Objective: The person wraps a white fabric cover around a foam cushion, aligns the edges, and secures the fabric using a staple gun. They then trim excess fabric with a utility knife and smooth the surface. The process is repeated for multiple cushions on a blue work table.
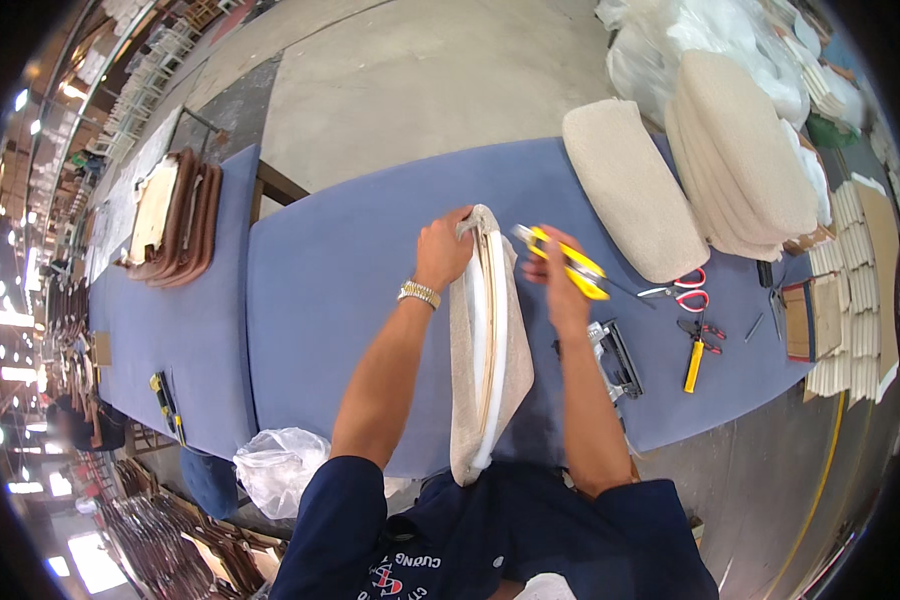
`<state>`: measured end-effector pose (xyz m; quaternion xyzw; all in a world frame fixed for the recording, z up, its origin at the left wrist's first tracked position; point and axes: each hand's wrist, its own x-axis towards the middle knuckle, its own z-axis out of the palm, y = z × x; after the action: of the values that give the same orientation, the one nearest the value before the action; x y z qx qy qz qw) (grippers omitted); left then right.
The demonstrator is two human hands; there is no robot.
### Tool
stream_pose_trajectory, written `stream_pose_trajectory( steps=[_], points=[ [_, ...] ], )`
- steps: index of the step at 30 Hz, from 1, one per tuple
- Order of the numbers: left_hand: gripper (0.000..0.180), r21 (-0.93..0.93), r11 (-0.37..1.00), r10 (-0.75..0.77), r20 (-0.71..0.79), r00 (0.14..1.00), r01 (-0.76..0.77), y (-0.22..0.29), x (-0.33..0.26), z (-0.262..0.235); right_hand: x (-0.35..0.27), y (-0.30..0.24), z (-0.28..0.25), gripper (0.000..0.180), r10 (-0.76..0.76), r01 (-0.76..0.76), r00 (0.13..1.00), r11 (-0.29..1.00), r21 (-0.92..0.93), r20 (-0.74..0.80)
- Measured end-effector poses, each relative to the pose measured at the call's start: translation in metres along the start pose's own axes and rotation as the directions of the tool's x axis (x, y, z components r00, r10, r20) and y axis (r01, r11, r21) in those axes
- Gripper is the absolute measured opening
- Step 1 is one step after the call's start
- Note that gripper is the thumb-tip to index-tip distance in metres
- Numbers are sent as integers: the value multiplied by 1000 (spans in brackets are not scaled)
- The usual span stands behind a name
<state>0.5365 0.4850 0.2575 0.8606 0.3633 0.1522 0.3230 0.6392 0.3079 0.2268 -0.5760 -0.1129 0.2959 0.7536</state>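
A beige fabric-covered cushion panel [515, 365] stands on edge in front of me, its near end against my body. White foam and a thin wooden board show along its open side. My left hand [444, 250] is closed on the fabric at the panel's far end. In my right hand [565, 285] is a yellow utility knife [575, 265], held just right of the panel with its tip pointing up and left. The knife does not touch the panel. A staple gun [617, 360] lies on the table beside my right forearm.
The table [350, 300] has a blue cover. Right of me lie red-handled scissors [678, 291], yellow-and-red pliers [698, 355], a single beige cushion [635, 190] and a stack of cushions [735, 150]. Brown padded pieces [180, 225] sit at left, near a cutter [167, 408]. A plastic bag [282, 470] hangs by the near edge.
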Motion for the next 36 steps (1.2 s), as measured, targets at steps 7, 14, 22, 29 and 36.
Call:
stream_pose_trajectory(
  steps=[7,14,22,29,36],
  points=[
    [40,-228,972,0,-217,976,-51,20,-78,-70,-41,37,-240,57,224,-376,917,762,-528,-330],
    [45,-292,950,-15,-404,915,-114,63,-178,-124,-87,-3,-289,69,326,-540,838,384,-749,-437],
    [52,-326,887,83,-582,809,-326,81,-245,-156,-101,-57,-159,38,-139,153,988,886,-438,66],
    [59,-265,919,161,-420,893,-290,109,-298,-108,-125,-104,35,56,-493,607,753,776,-170,436],
    [86,-265,918,245,-209,947,-296,135,-327,-135,-156,-87,74,71,-483,510,730,856,85,484]
  ],
)
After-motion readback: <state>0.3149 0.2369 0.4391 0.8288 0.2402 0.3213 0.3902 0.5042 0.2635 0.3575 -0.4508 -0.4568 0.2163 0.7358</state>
